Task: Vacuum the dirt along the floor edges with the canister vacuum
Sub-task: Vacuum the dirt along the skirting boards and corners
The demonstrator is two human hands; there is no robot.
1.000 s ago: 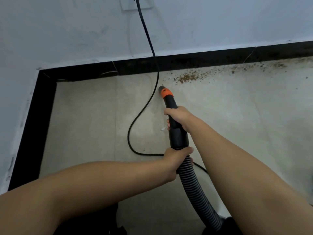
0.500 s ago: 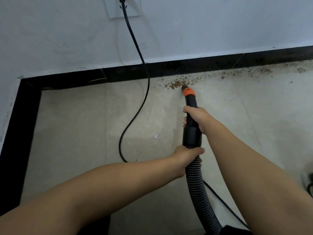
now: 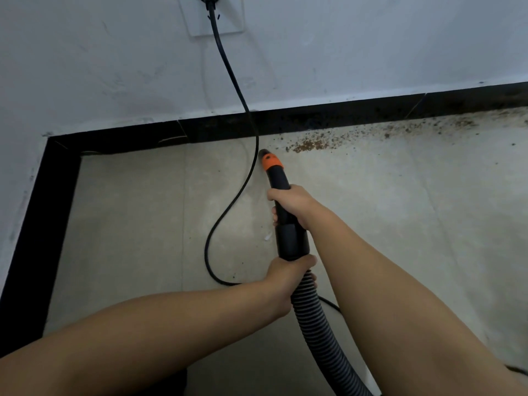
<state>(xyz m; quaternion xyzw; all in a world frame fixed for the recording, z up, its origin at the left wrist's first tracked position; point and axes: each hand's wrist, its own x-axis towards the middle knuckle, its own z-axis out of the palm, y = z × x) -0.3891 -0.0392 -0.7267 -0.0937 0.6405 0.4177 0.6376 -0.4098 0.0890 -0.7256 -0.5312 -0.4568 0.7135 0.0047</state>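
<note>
A black vacuum nozzle (image 3: 278, 181) with an orange collar points at the floor near the black skirting. My right hand (image 3: 294, 202) grips the nozzle tube just behind the collar. My left hand (image 3: 285, 284) grips the ribbed grey hose (image 3: 317, 335) where it joins the black cuff. A pile of brown dirt (image 3: 308, 144) lies on the tiles a little right of the nozzle tip, apart from it. More dirt (image 3: 445, 124) trails right along the skirting. The canister itself is out of view.
The black power cord (image 3: 234, 90) drops from a wall socket (image 3: 213, 12), passes just left of the nozzle tip and loops across the floor under my arms. Black skirting (image 3: 34, 224) lines the corner at left and the back wall. A small white scrap (image 3: 268, 237) lies beside the tube.
Half a second ago the nozzle tip was at the dirt pile; it now sits to the left of the pile, next to the cord. The view has shifted too. Both grips are unchanged.
</note>
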